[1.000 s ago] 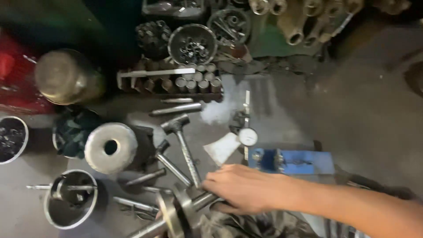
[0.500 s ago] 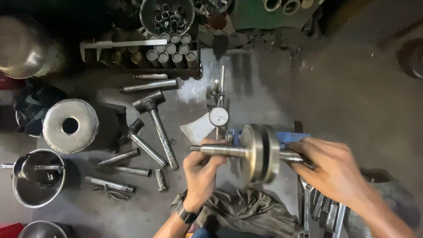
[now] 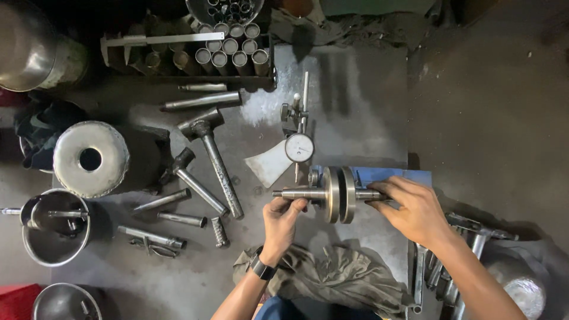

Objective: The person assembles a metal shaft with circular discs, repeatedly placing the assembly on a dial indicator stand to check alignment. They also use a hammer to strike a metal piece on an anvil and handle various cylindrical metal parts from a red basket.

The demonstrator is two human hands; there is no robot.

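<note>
A steel crankshaft (image 3: 339, 194), two round webs on a horizontal shaft, is held level over a blue fixture (image 3: 409, 176) on the grey bench. My left hand (image 3: 283, 219), with a dark wrist watch, grips the shaft's left end. My right hand (image 3: 412, 208) closes over the shaft's right end. A dial gauge (image 3: 299, 147) on its stand sits just behind the crankshaft, its round white face toward me.
Two hammers (image 3: 210, 151) and several steel rods lie to the left. A rack of metal tubes (image 3: 228, 53) with a caliper stands at the back. A round steel block (image 3: 90, 159), metal bowls (image 3: 54, 228), a rag (image 3: 332, 277) and wrenches (image 3: 435, 272) surround the work spot.
One hand first reached to the crankshaft lying at the lower left. Both hands then carried it right, and now hold it slightly lower at the blue fixture.
</note>
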